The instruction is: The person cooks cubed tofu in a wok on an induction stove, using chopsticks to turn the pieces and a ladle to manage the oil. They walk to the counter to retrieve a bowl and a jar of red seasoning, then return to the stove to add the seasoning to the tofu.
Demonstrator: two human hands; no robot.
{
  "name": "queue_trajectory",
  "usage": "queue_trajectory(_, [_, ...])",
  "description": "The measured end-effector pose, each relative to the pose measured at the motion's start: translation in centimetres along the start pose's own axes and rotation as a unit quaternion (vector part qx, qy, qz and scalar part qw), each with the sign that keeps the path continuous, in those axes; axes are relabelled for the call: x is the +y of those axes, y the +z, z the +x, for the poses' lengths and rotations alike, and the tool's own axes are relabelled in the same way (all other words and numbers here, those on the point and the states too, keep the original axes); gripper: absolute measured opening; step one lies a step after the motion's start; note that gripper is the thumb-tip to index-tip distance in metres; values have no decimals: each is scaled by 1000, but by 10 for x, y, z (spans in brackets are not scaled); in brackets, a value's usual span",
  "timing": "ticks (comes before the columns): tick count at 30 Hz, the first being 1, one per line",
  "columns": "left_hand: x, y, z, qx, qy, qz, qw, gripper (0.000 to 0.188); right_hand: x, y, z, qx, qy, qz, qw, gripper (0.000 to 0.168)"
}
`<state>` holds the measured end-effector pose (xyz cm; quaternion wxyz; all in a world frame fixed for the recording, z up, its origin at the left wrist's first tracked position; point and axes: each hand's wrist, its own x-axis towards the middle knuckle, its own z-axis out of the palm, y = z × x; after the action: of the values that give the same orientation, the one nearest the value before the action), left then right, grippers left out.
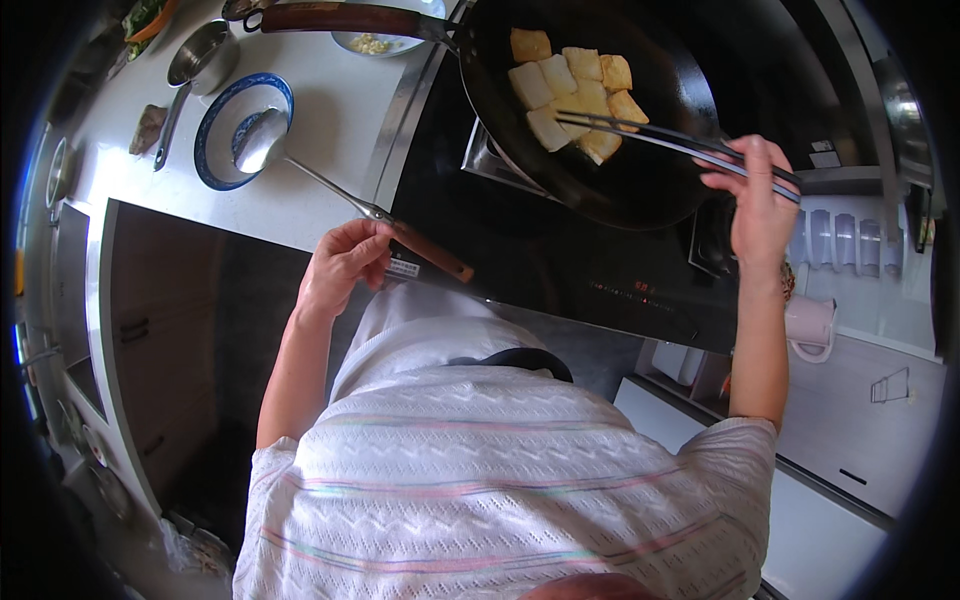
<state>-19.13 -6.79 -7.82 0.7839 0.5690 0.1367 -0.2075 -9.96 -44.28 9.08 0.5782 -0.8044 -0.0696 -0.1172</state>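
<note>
My right hand (761,195) grips a pair of dark chopsticks (675,141), their tips at the pieces in the wok. Several pale and golden-brown slabs, which look like tofu (531,84), lie close together in the dark wok (637,191). The wok sits on the black cooktop (547,262), its brown handle pointing left. With its fingertips my left hand (349,259) pinches a metal ladle (326,182) where the shaft meets the wooden handle. The ladle's bowl rests in a blue-rimmed bowl (201,142) on the counter.
On the white counter (322,112) at left are a small metal saucepan (214,56), a brownish lump (148,129) and a plate with chopped pale bits (371,43). A pink kettle (808,322) stands at right. The cooktop's metal-edged border runs beside the counter.
</note>
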Motion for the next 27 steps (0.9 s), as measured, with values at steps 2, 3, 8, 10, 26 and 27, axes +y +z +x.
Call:
queue_trajectory(2, [0,0,4,-5,0,5,1000,16,-2,31,-5,-46,-80,-45,995,18])
queue_trajectory(3, [1,-1,5,-6,1,8,1000,16,2,44,-5,-70,-120,-67,988,14])
queue_trajectory(8, [8,3,5,-1,3,12,1000,14,5,65,4,-149,-276,-198,929,5])
queue_trajectory(10, [6,0,6,1,3,4,1000,15,6,66,4,-150,-309,-225,912,5])
queue_trajectory(26, [1,-9,11,-15,0,-11,1000,15,21,30,19,-33,-245,-274,929,9])
queue_trajectory(27, [2,-9,11,-16,0,-10,1000,15,26,24,23,-28,-233,-277,932,9])
